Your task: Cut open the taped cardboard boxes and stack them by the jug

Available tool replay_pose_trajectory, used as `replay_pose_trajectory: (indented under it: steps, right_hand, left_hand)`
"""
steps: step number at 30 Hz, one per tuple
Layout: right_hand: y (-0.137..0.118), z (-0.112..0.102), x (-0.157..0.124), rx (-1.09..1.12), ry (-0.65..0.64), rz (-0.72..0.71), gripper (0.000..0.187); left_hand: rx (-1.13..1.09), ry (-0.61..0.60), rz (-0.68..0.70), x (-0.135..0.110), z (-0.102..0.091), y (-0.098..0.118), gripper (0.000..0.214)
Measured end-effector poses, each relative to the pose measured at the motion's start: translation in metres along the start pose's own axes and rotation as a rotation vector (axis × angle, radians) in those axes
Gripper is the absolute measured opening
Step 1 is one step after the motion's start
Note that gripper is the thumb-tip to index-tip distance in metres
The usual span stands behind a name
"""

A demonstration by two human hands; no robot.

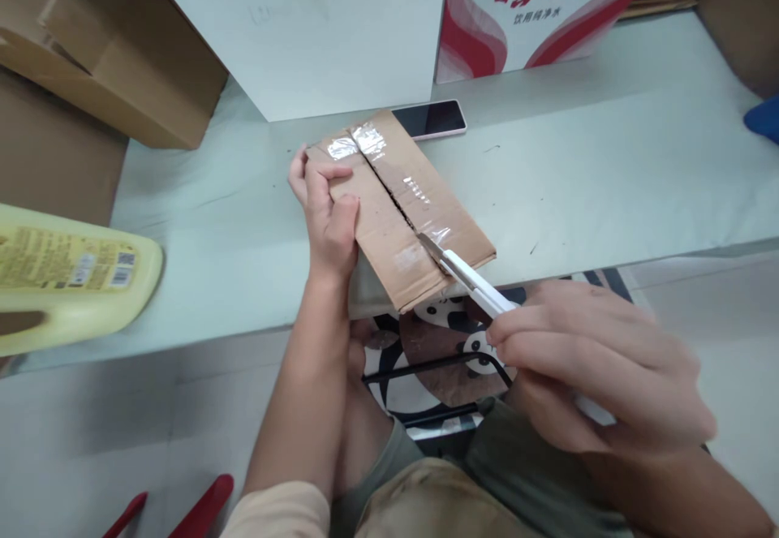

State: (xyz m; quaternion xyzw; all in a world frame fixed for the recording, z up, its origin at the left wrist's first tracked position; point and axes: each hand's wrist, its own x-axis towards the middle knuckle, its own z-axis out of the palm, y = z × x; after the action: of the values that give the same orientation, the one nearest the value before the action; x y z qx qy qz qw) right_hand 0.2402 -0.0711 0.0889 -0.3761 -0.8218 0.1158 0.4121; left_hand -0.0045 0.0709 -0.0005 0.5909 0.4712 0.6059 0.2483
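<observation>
While the left hand (325,217) presses flat on the taped cardboard box (398,209), its fingers spread over the left flap, the right hand (600,367) has its fingers closed around a white utility knife (471,278). Its blade tip sits in the taped centre seam near the box's near end. That box lies on the pale bench (608,173), its near corner overhanging the edge, with a phone (431,118) just behind it.

Phone (429,118) on table (608,165); yellow jug (66,278) left; red-white carton (535,10) far side.
</observation>
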Motion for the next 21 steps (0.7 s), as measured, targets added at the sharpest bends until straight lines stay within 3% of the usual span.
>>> replay_pose_trajectory:
  steps: [4,11,21]
  right_hand:
    - [-0.004,0.007,0.013,-0.021,-0.003,-0.078,0.019]
    - [-0.006,0.013,0.016,0.026,0.065,-0.018,0.023]
    - [-0.012,0.012,0.012,0.086,0.059,0.050,0.026]
  left_hand:
    - [-0.005,-0.001,-0.020,0.001,0.000,0.000,0.024]
    - [-0.007,-0.004,0.008,-0.001,0.000,-0.003,0.023]
    - [0.001,0.019,-0.036,-0.001,0.003,0.000,0.021]
